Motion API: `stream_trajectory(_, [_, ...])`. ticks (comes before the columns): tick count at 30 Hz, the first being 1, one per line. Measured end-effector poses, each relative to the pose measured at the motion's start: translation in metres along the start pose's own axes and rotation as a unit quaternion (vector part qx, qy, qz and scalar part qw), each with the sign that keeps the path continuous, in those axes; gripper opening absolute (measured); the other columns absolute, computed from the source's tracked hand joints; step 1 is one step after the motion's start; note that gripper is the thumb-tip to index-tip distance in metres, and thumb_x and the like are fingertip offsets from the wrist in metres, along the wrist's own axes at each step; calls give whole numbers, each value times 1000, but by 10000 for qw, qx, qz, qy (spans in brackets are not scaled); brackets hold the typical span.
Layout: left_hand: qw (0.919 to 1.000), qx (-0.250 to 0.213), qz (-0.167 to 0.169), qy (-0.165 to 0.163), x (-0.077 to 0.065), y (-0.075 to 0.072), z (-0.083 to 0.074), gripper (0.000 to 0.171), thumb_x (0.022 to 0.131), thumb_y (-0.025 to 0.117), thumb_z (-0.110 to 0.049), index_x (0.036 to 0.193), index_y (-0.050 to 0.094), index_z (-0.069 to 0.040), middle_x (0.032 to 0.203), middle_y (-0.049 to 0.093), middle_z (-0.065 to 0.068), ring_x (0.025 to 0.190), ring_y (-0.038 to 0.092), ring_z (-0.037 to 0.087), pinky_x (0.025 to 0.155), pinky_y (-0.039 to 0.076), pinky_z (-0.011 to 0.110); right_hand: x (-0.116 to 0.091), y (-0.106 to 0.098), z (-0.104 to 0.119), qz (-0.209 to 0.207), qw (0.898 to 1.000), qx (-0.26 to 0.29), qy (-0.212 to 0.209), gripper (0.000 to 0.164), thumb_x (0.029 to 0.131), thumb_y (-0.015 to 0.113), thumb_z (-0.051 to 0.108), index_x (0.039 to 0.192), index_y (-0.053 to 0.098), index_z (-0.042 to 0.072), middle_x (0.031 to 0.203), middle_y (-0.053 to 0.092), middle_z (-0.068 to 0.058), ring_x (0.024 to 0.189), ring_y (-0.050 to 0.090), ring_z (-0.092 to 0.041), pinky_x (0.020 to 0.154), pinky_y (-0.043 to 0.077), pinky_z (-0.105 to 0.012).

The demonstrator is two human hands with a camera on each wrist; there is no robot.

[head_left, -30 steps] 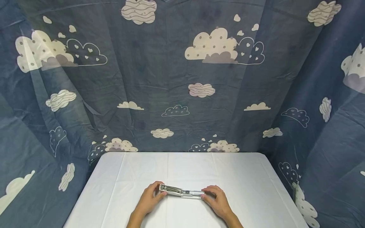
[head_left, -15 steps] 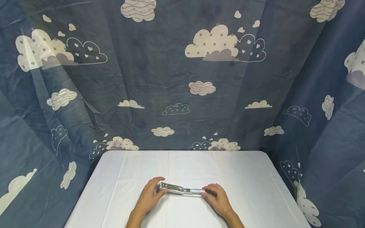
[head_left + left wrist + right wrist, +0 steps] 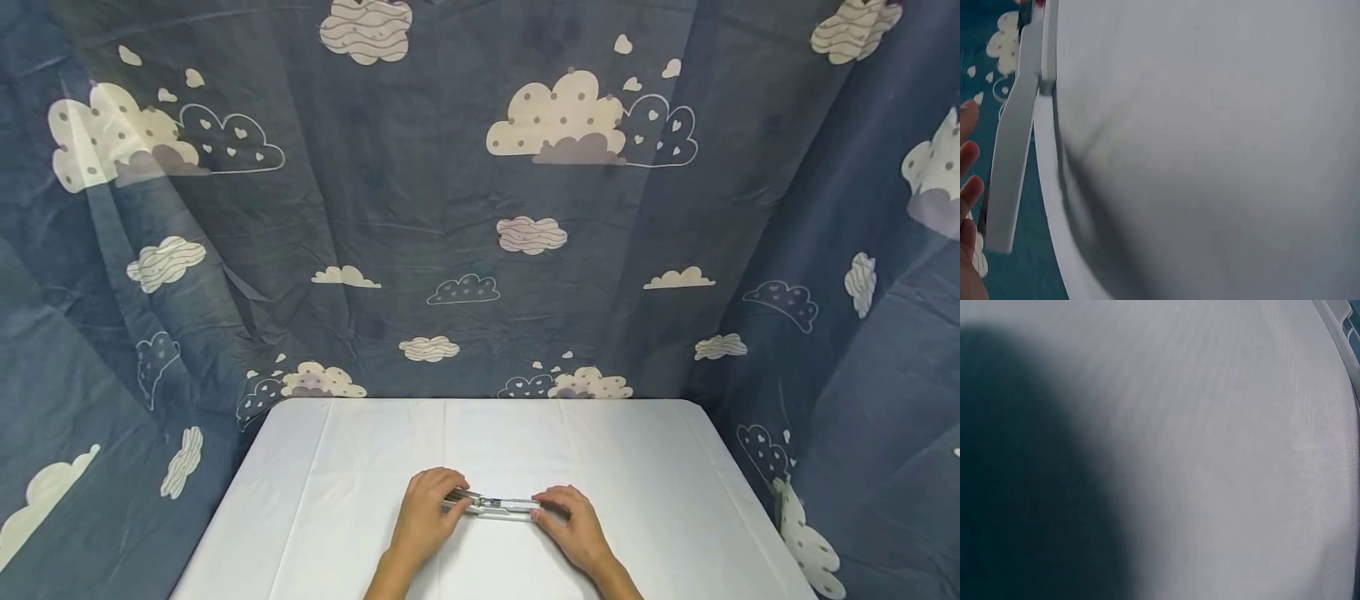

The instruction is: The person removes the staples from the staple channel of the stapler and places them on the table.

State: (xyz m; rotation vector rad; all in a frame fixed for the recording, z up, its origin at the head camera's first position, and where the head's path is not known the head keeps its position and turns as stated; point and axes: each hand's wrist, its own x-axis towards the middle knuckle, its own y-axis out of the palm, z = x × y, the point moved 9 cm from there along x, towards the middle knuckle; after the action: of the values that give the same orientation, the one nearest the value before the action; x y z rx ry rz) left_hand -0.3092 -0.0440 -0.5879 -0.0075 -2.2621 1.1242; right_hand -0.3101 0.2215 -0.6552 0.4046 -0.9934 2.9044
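Observation:
A white stapler (image 3: 495,504) lies spread open lengthwise between the two hands, held over the white table. In the head view, my left hand (image 3: 429,518) grips its left part, the lifted cover, between thumb and fingers, hiding much of it. My right hand (image 3: 573,527) pinches the right end of the base. The left wrist view shows the white cover (image 3: 1011,156) slanting down, with the left fingers (image 3: 969,190) beside it at the edge. In the right wrist view only a white piece of the stapler (image 3: 1336,322) shows at the top right corner.
A white cloth-covered table (image 3: 615,450) lies beneath, its rounded far edge meeting a dark blue cloud-patterned curtain (image 3: 450,208). The same fabric hangs at both sides. A large dark blurred shape (image 3: 1022,475) fills the left of the right wrist view.
My left hand has slid right along the stapler, from the cover's far left end closer to the hinge. My right hand keeps its pinch in nearly the same spot.

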Motion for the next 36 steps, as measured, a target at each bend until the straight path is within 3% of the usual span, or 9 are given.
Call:
stream_trajectory(5, [9993, 203, 266, 152, -1, 21, -17, 20, 81, 88, -30, 96, 75, -27, 109, 74, -13, 113, 66, 14, 106, 49, 48, -3, 1, -1, 40, 9999, 90, 137, 20, 86, 83, 38, 104, 78, 29, 110, 71, 15, 115, 63, -18, 106, 50, -53])
stream_trajectory(12, [9975, 405, 580, 83, -5, 41, -27, 15, 82, 87, -30, 92, 77, -27, 108, 74, -13, 108, 67, 12, 102, 50, 49, -5, 2, 1, 19, 10000, 69, 43, 21, 87, 82, 38, 105, 79, 27, 111, 72, 13, 114, 63, -16, 104, 50, -53])
stream_trajectory(20, [9969, 744, 263, 6, -2, 44, -29, 14, 79, 88, -30, 86, 77, -28, 100, 74, -15, 100, 68, 10, 98, 50, 43, -4, 2, -1, 19, 9998, 137, 146, 21, 86, 83, 37, 105, 79, 28, 110, 72, 15, 113, 62, -12, 105, 50, -50])
stream_trajectory(36, [9961, 807, 229, -256, -2, 50, -32, 12, 79, 88, -30, 88, 80, -27, 100, 74, -14, 97, 64, 11, 96, 48, 44, -2, -1, 3, -139, 9999, 76, -59, 19, 87, 83, 33, 104, 78, 29, 108, 72, 17, 108, 63, -10, 101, 53, -43])
